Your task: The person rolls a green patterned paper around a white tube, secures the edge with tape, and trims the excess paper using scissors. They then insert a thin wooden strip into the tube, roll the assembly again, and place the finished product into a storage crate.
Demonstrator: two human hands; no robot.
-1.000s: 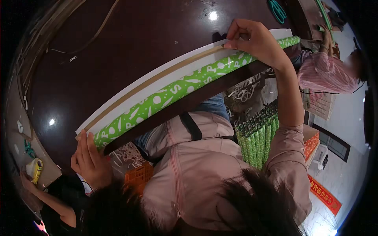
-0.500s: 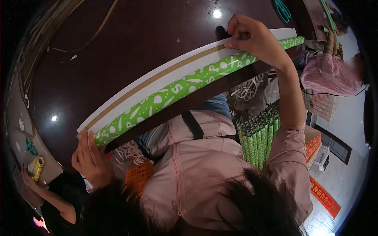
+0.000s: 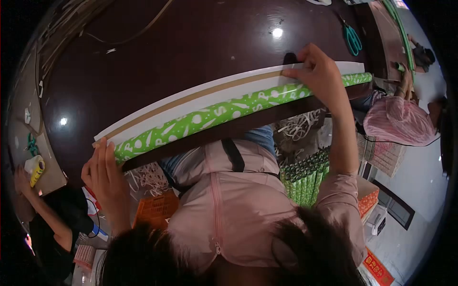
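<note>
Green printed roll [image 3: 234, 108]: lies lengthwise on the dark table [image 3: 200, 43], just beside its near edge, slanting from near left to far right.
Print: white shapes and capital letters on green; "S" and "P" can be read.
White border [image 3: 224, 96]: spreads flat along the far side of the roll.
Tan strip [image 3: 224, 86]: runs lengthwise on the border, from one hand to the other.
Left hand [image 3: 105, 178]: at the left end, fingertips side by side and touching the strip and paper corner; whether the grip pinches from below, cannot tell.
Right hand [image 3: 322, 71]: over the right part of the roll, thumb tip at the strip's right end, other fingers curled; whether the grip is pinching the strip, cannot tell.
Room: a broad stretch of table runs beyond the paper's far edge; the paper's right end comes near the table's right edge.
Teal scissors [image 3: 352, 40]: far right, apart from the paper.
Yellow roll [image 3: 37, 174]: on the left side table [image 3: 53, 181], near a co-worker's hand [image 3: 21, 181]; its marking is too small to read.
Red banner [image 3: 378, 270]: near right, yellow characters, unreadable at this size.
</note>
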